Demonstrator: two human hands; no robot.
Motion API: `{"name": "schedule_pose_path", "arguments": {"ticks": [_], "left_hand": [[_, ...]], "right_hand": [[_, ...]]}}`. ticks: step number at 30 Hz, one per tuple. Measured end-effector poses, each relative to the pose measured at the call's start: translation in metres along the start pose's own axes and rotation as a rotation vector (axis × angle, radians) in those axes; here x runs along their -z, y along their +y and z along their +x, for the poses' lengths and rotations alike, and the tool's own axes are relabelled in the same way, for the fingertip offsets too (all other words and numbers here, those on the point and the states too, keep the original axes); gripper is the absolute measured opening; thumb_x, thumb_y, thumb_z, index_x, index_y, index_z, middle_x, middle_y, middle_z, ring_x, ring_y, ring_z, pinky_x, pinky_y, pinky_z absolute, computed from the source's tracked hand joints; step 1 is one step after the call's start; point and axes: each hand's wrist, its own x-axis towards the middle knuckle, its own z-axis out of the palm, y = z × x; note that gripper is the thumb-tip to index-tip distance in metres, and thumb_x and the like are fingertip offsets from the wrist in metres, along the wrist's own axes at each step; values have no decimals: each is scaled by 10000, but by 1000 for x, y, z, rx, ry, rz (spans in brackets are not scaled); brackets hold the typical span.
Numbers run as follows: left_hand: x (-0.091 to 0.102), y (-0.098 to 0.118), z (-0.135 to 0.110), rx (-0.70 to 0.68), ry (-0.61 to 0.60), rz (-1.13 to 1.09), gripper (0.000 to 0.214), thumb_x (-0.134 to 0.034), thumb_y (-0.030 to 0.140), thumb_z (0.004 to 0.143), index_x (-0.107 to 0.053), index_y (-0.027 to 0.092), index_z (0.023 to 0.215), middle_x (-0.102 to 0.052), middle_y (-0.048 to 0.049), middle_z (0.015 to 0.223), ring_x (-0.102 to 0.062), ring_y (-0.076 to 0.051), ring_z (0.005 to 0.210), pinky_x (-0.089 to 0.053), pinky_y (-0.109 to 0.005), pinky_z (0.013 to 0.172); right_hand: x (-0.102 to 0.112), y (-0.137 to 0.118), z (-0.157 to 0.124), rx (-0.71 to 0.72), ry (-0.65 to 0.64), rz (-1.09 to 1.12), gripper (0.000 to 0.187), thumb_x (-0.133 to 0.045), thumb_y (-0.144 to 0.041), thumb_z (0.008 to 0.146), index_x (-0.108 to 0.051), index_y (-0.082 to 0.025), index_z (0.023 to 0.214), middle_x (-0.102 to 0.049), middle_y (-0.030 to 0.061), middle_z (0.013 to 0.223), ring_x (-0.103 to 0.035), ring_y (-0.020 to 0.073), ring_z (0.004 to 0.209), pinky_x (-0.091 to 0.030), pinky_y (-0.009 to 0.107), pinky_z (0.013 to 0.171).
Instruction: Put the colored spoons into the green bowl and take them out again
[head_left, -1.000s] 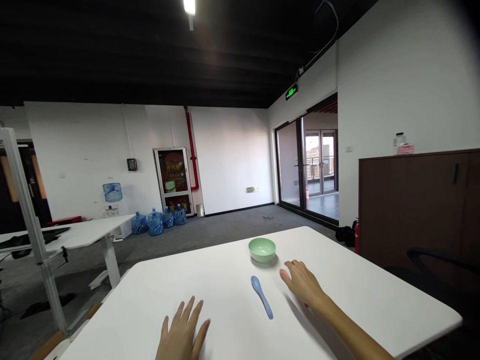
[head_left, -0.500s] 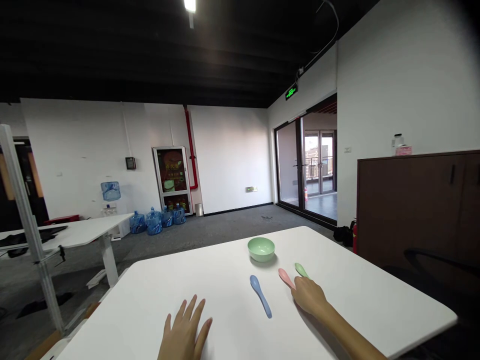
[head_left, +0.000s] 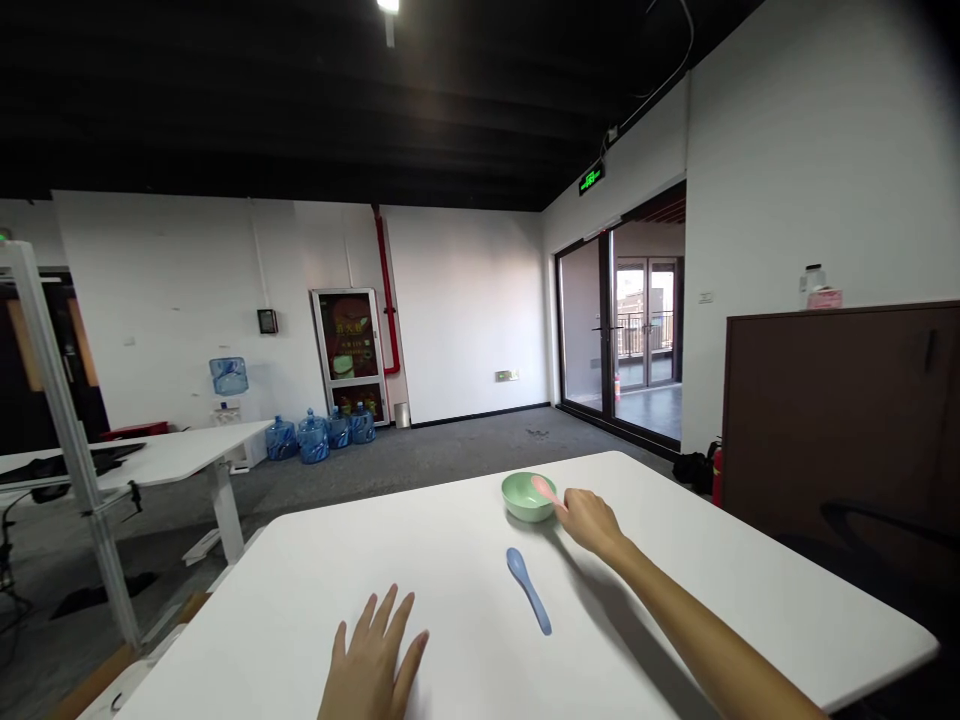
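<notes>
Wearer's own body, head view. The left hand [head_left: 371, 655] is showing at 6 o'clock on the lower frame edge, its slender, tapering fingers [head_left: 382, 620] ending in short, smooth nails. The right hand [head_left: 592, 522] is appearing near frame centre, narrow across the back. A long, slim right forearm [head_left: 712, 640] is extending from it toward 4 o'clock, bare skin showing as far as the frame edge.
</notes>
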Motion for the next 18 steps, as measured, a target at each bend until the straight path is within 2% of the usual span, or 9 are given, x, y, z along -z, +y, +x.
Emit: {"name": "schedule_pose_path", "arguments": {"ticks": [4, 8, 13, 18], "left_hand": [[0, -2, 0, -5, 7, -15, 544, -366, 415, 1014, -536, 303, 1518, -502, -65, 1629, -425, -342, 1529, -397, -630, 1200], [-4, -7, 0, -9, 14, -19, 538, -372, 412, 1013, -541, 314, 1514, -511, -59, 1625, -430, -347, 1527, -406, -632, 1195], [-13, -15, 0, -18, 48, -36, 527, -379, 423, 1020, -540, 326, 1513, -518, -58, 1623, -435, -344, 1524, -407, -634, 1196], [-9, -15, -1, -8, 29, -33, 529, -381, 411, 1018, -541, 318, 1513, -522, -63, 1619, -439, -348, 1521, -409, -645, 1192]], "right_hand": [[-4, -20, 36, -27, -23, 26, 322, -473, -366, 1010, -724, -164, 1020, -759, 167, 1134, -717, 274, 1017, -407, 305, 716], [-19, -30, 59, -81, -63, 49, 491, -443, -526, 1030, -722, -126, 1082, -756, 207, 1138, -726, 303, 1034, -450, 333, 731], [-34, -32, 69, -125, -91, 44, 505, -578, -545, 966, -695, -108, 1193, -731, 222, 1246, -716, 318, 1121, -490, 342, 787], [-36, -33, 69, -139, -83, 39, 467, -695, -523, 885, -721, -163, 1180, -760, 191, 1194, -740, 290, 1069, -510, 319, 775]]}}
